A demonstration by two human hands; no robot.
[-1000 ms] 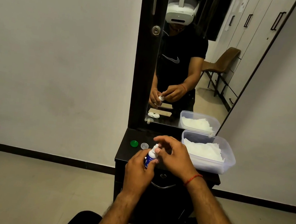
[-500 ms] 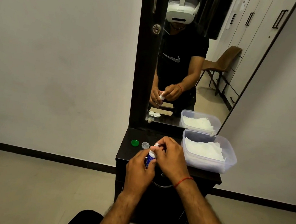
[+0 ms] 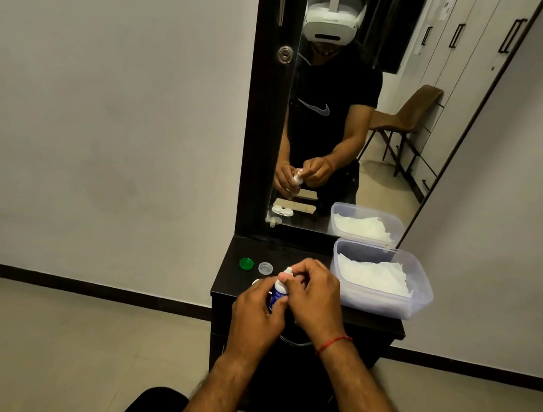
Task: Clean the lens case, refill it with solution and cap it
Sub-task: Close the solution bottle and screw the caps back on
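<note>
My left hand [image 3: 258,311] grips a small solution bottle [image 3: 277,293] with a blue label, held upright over the front of a black dresser top [image 3: 229,281]. My right hand [image 3: 315,296] pinches the bottle's white top [image 3: 288,272]. A green cap [image 3: 246,263] and a clear cap [image 3: 265,268] lie on the dresser top to the left of the bottle. A white bit of the lens case [image 3: 255,282] shows just left of my left hand; the rest is hidden, but the mirror reflects the white case.
A clear plastic tub [image 3: 424,295] holding white tissue stands on the dresser's right side. A tall mirror [image 3: 361,114] rises behind the dresser and reflects a person, a chair and wardrobes. Grey walls flank the dresser.
Both hands and the bottle have stayed over the dresser front. My right fingers have shifted a little on the bottle's top.
</note>
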